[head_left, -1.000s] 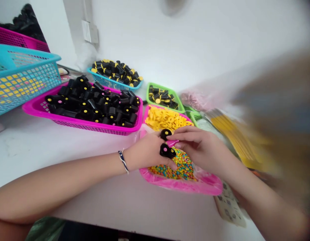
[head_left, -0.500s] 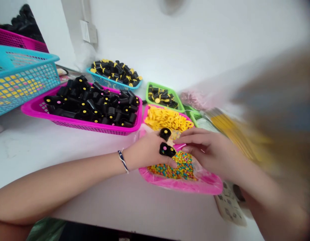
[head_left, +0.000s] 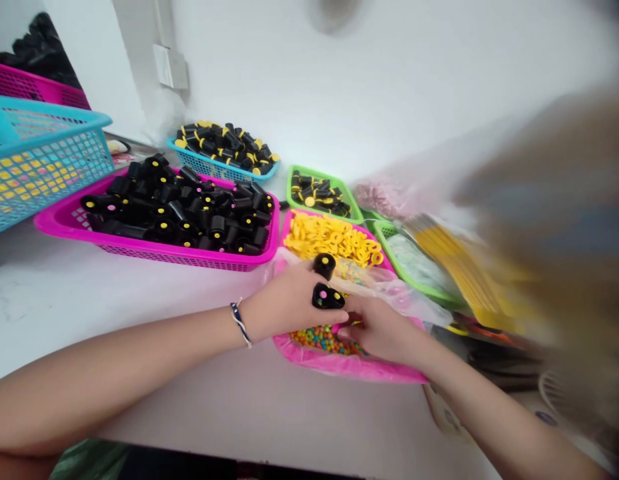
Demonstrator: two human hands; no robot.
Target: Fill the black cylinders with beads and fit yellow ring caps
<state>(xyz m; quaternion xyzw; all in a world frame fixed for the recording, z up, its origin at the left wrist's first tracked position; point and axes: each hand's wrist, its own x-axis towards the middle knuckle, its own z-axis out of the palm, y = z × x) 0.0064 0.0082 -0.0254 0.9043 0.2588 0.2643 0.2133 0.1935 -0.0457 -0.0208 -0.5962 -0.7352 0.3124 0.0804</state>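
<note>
My left hand is closed around black plastic pieces: a round one with a yellow centre and a double-ended one with a pink and a yellow dot. Beside it, my right hand reaches into a pink basket lined with clear plastic. Its fingers are closed on a small pink piece, mostly hidden, just above many small coloured candy-like beads. Behind both hands is a pink basket of yellow rings.
Left of the hands stands a magenta basket heaped with black pieces. Blue and green baskets hold black-and-yellow pieces at the back. Another blue basket is far left. A yellow bundle and a blurred shape fill the right.
My right hand has moved left and down, bringing the pink piece low over the beads beside my left hand. My left hand keeps its hold on the black pieces. The view has shifted slightly.
</note>
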